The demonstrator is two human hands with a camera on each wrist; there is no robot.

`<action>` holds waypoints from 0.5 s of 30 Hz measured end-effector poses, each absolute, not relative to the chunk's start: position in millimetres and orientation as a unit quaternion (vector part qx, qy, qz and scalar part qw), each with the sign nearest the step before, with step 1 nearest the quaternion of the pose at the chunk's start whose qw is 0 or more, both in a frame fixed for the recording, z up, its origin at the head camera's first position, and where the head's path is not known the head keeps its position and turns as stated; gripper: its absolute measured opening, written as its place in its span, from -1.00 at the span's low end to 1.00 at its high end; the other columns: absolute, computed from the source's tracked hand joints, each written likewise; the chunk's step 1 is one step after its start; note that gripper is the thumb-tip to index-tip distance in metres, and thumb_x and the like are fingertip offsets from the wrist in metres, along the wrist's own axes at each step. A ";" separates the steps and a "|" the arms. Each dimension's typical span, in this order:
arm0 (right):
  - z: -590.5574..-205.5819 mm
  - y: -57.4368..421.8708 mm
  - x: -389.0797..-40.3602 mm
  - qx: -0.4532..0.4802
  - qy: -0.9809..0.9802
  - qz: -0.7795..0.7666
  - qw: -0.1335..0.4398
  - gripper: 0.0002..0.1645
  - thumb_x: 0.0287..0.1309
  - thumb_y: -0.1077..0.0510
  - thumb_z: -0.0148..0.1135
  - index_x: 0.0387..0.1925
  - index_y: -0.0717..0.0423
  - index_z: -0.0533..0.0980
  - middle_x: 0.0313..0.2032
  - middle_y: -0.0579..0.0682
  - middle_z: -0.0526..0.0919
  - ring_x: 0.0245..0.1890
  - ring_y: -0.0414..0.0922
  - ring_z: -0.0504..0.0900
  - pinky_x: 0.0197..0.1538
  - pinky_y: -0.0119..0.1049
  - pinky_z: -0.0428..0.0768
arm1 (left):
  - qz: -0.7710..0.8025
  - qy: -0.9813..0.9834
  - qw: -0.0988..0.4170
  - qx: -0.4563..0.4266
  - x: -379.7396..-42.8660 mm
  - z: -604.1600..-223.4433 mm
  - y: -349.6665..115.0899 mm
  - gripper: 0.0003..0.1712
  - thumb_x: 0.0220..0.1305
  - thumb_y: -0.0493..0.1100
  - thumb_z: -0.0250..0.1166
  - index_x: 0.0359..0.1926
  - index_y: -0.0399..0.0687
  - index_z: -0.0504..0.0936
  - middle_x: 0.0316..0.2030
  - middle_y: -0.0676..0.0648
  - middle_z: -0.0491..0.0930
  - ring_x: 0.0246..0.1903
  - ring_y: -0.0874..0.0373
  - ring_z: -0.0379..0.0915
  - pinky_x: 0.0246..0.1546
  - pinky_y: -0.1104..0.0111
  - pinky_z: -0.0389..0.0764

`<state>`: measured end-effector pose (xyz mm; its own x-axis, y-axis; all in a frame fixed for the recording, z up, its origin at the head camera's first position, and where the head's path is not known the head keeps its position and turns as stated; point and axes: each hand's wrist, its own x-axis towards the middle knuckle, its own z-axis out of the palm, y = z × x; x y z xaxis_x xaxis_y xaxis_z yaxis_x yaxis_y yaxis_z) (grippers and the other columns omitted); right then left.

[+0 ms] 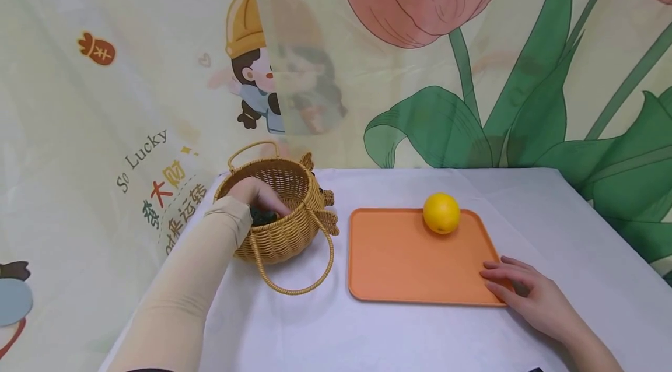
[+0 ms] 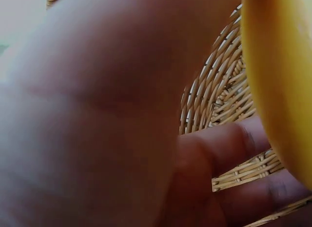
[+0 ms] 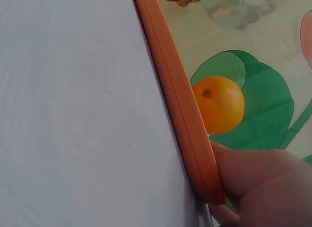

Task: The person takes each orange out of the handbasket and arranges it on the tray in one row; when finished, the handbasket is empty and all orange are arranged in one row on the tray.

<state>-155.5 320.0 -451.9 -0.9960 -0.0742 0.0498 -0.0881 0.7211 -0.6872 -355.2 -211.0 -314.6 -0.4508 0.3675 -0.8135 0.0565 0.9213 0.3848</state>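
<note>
My left hand (image 1: pixel 261 194) reaches down inside a wicker basket (image 1: pixel 278 244) with looped handles. In the left wrist view, its curled fingers (image 2: pixel 234 144) lie against a smooth, curved yellow thing (image 2: pixel 280 75), whose kind is cut off by the frame. Beside that hand, something dark green (image 1: pixel 262 217) shows in the basket. My right hand (image 1: pixel 538 296) rests on the right rim of an orange tray (image 1: pixel 415 267), fingers loosely bent over the edge. An orange (image 1: pixel 441 213) sits near the tray's back edge, apart from the right hand.
A white cloth covers the table (image 1: pixel 325 331). Behind it hangs a printed curtain (image 1: pixel 315 69) with tulips and cartoon figures. One basket handle (image 1: pixel 294 291) droops onto the cloth, between the basket and the tray.
</note>
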 end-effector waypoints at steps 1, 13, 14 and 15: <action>-452.1 320.0 -155.7 0.042 -0.928 0.370 0.009 -0.55 0.26 -0.09 0.44 0.10 0.00 0.69 0.28 0.20 0.55 0.41 0.34 0.18 0.23 0.53 0.19 | 0.157 0.838 0.507 0.127 -355.2 -314.8 -211.4 -0.17 0.45 0.15 0.09 0.49 -0.35 0.26 0.51 -0.35 0.12 0.52 -0.28 -0.05 0.49 0.00 0.05; -452.1 317.9 -154.2 0.047 -0.929 0.368 0.015 -0.54 0.25 -0.08 0.45 0.11 0.03 0.69 0.27 0.19 0.56 0.41 0.34 0.20 0.24 0.51 0.20 | 0.241 0.852 0.445 0.132 -350.9 -316.3 -213.2 -0.33 0.27 -0.11 0.28 0.33 -0.35 0.40 0.28 -0.24 0.39 0.36 -0.12 0.22 0.44 -0.01 0.18; -452.0 317.9 -154.1 0.048 -0.928 0.369 0.016 -0.54 0.25 -0.08 0.45 0.11 0.03 0.69 0.27 0.19 0.56 0.41 0.34 0.20 0.24 0.51 0.20 | 0.246 0.857 0.434 0.129 -349.7 -315.4 -212.9 -0.30 0.24 -0.14 0.30 0.34 -0.35 0.38 0.25 -0.24 0.40 0.30 -0.10 0.27 0.40 0.01 0.25; -451.8 318.0 -154.1 0.050 -0.928 0.369 0.018 -0.54 0.25 -0.07 0.45 0.11 0.03 0.69 0.27 0.19 0.57 0.41 0.34 0.20 0.24 0.51 0.20 | 0.253 0.863 0.419 0.122 -348.7 -314.7 -212.9 -0.26 0.22 -0.16 0.33 0.37 -0.34 0.36 0.24 -0.25 0.40 0.25 -0.09 0.31 0.37 0.02 0.31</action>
<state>-154.1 318.0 -451.8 -0.9944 -0.0800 0.0696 -0.1060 0.7222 -0.6835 -348.7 -212.9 -314.7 -0.6184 0.4232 -0.6622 -0.0003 0.8425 0.5387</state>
